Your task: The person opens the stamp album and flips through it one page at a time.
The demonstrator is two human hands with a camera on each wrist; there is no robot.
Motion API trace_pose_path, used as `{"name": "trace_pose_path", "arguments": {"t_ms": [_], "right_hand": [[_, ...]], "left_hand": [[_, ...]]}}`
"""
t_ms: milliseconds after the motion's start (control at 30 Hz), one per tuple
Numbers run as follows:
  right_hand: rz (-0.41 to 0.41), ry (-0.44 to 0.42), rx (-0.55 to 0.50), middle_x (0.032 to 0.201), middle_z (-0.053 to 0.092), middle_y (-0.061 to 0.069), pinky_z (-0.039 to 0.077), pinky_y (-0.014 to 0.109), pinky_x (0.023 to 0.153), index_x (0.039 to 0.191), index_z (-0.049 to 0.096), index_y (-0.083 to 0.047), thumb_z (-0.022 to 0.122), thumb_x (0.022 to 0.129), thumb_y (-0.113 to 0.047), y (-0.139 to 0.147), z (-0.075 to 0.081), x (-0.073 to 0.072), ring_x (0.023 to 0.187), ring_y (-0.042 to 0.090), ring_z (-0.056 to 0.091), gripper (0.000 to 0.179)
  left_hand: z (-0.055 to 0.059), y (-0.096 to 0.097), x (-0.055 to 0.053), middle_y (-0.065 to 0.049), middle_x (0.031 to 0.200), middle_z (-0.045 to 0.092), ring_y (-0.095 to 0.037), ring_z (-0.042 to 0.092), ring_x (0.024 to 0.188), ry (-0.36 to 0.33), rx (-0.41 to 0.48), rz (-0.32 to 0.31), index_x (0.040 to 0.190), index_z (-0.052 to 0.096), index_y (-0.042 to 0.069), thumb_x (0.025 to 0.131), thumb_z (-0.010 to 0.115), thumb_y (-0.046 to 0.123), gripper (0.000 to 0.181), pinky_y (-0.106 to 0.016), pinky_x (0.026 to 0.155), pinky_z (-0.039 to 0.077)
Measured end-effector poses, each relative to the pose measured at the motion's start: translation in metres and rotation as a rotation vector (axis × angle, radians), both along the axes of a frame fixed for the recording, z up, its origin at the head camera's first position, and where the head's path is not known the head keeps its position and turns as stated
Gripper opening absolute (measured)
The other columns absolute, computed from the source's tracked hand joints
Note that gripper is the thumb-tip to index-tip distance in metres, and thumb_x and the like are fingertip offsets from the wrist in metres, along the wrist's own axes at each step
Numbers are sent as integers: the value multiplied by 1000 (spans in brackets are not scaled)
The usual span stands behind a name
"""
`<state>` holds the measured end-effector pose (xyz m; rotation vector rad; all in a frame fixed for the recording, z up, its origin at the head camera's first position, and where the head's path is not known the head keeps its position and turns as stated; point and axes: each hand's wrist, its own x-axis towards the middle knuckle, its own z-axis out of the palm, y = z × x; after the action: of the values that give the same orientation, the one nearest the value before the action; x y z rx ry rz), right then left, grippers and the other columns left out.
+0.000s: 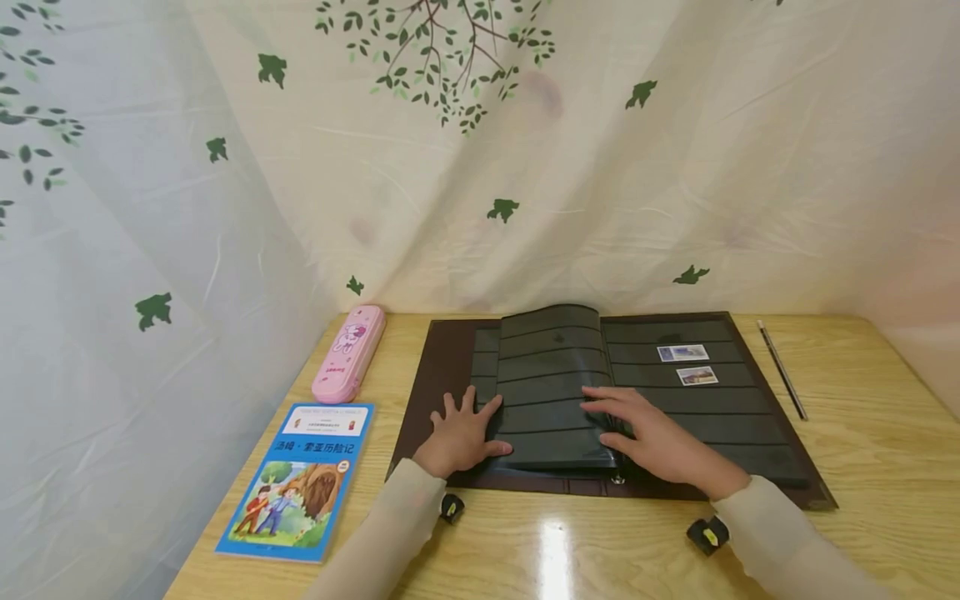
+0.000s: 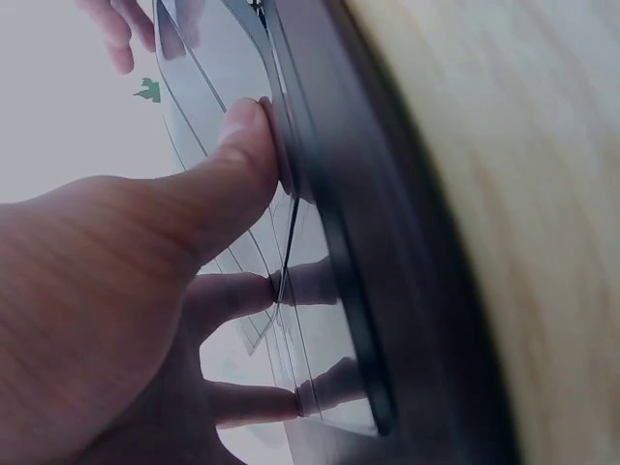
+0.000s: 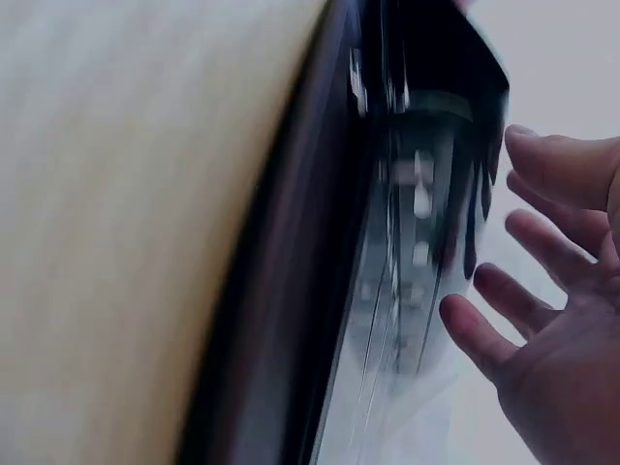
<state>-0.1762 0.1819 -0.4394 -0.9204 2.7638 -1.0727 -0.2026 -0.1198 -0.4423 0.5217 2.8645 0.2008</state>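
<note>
A stamp album (image 1: 787, 454) with a dark brown cover and black strip-pocket pages lies spread on the table. One page (image 1: 551, 375) bows upward over the left half, its outer edge beside my left hand (image 1: 461, 433). The left fingers are spread, with their tips on the album's left side; in the left wrist view the thumb (image 2: 247, 136) lies against the lifted page. My right hand (image 1: 652, 429) is over the page near the binding, fingers extended and holding nothing. Two small stamps, an upper one (image 1: 682, 353) and a lower one (image 1: 697, 376), sit in the right page's pockets.
To the left are a pink pencil case (image 1: 348, 354) and a blue-covered book (image 1: 296, 483) with a cartoon picture. A dark pencil (image 1: 782, 371) lies right of the album. A leaf-patterned curtain (image 1: 570, 167) hangs behind the wooden table (image 1: 510, 550).
</note>
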Motion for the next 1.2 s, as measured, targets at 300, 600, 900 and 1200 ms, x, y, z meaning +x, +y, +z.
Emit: {"name": "trace_pose_path", "arguments": {"t_ms": [300, 600, 900, 1200], "right_hand": [[-68, -165, 40, 149, 26, 23, 35, 60, 95, 149, 28, -7, 63, 89, -41, 33, -6, -23, 130, 46, 31, 77], [-58, -167, 43, 150, 23, 22, 30, 62, 97, 150, 24, -7, 60, 91, -42, 30, -4, -21, 133, 45, 26, 77], [-77, -141, 36, 153, 20, 18, 30, 61, 98, 151, 23, -8, 59, 92, -41, 24, -7, -21, 135, 42, 24, 77], [-84, -116, 41, 152, 21, 19, 30, 61, 98, 150, 26, -5, 59, 92, -41, 17, -4, -20, 135, 44, 23, 76]], "left_hand": [[2, 1, 1, -24, 151, 19, -57, 16, 131, -10, -5, -3, 149, 33, 23, 85, 57, 57, 76, -70, 93, 27], [1, 1, 1, -23, 152, 18, -56, 15, 132, -8, -6, -6, 149, 33, 22, 86, 57, 56, 76, -70, 93, 27], [0, -1, -2, -22, 152, 18, -55, 15, 132, -15, -2, -13, 149, 32, 21, 85, 59, 54, 76, -69, 93, 28], [2, -4, -2, -20, 153, 18, -52, 15, 134, -33, 1, -12, 150, 32, 19, 86, 59, 51, 76, -68, 95, 28]]}}
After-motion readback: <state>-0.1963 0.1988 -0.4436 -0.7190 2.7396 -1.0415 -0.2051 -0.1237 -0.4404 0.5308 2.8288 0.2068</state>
